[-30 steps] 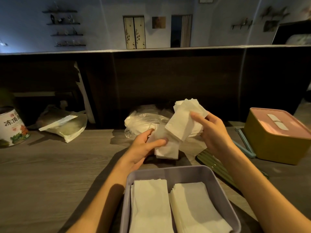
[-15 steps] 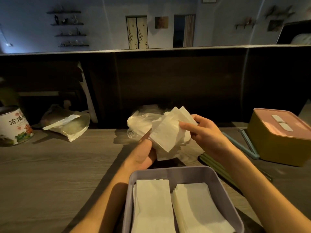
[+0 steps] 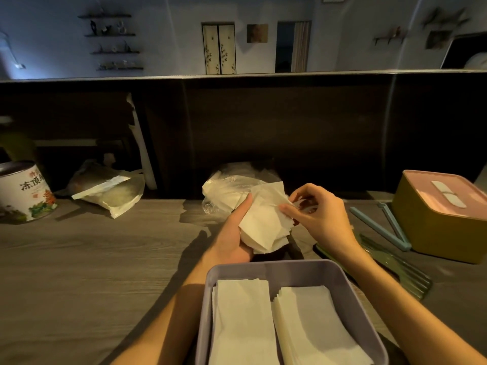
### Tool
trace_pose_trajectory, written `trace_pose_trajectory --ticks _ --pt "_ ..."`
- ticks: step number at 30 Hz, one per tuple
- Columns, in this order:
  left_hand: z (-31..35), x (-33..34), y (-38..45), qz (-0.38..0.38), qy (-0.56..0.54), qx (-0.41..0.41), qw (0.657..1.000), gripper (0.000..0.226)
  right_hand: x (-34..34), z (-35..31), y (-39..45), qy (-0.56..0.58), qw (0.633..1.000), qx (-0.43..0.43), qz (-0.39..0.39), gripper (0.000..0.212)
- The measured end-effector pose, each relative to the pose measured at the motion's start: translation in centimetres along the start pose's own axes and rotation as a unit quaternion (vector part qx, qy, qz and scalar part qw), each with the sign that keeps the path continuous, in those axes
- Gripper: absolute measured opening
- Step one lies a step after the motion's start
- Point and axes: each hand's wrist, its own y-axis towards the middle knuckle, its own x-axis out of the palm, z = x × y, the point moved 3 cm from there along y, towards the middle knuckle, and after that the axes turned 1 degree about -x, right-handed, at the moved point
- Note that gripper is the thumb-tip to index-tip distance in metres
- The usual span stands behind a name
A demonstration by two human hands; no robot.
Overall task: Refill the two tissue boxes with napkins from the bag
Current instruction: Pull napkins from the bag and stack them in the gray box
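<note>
A bundle of white napkins (image 3: pixel 263 219) is held between both hands just above the table, in front of the clear plastic bag (image 3: pixel 224 191). My left hand (image 3: pixel 234 233) cups the bundle from below and the left. My right hand (image 3: pixel 319 214) pinches its right edge with the fingertips. Directly below, at the near edge, an open purple tissue box (image 3: pixel 290 270) holds two flat stacks of napkins side by side. A second tissue box (image 3: pixel 434 225), yellow with a closed pink lid, stands at the right.
A printed tin can (image 3: pixel 23 191) stands at the far left, with a plastic bag holding a white packet (image 3: pixel 110 193) beside it. A blue clip (image 3: pixel 390 225) and a green lid (image 3: pixel 395 267) lie between the two boxes. A dark wooden partition (image 3: pixel 263 127) rises behind the table.
The napkin bundle has come down and closer to me. My right hand shifted from the top of the bundle to its right edge. My left hand now cups it from beneath.
</note>
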Motion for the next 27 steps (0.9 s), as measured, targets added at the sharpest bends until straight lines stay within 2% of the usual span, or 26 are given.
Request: trace_pose_trajectory --ticks 5,7,11,16,22,27 --pt "0.1 0.0 -0.1 0.001 0.023 -0.016 1.000 0.037 -0.3 -0.4 0.0 0.012 0.999 -0.030 0.007 0.016" --pt "0.0 -0.1 -0.1 -0.013 0.031 -0.027 0.999 0.043 -0.3 -0.4 0.1 0.029 0.999 -0.029 0.001 0.014" --pt "0.0 0.2 -0.6 -0.050 0.044 -0.046 0.997 0.033 -0.2 -0.2 0.3 0.069 0.997 -0.012 -0.016 0.012" --pt "0.1 0.3 -0.8 -0.090 0.108 -0.038 0.989 0.035 -0.5 0.3 0.4 0.070 0.998 0.007 -0.002 0.010" --pt "-0.2 0.0 -0.1 -0.088 0.103 -0.039 0.990 0.041 -1.0 1.3 0.9 0.104 0.992 0.048 0.044 0.006" --pt "-0.2 -0.3 0.3 -0.059 0.079 -0.052 0.994 0.043 -3.1 0.5 1.3 0.161 0.975 0.043 0.149 0.015"
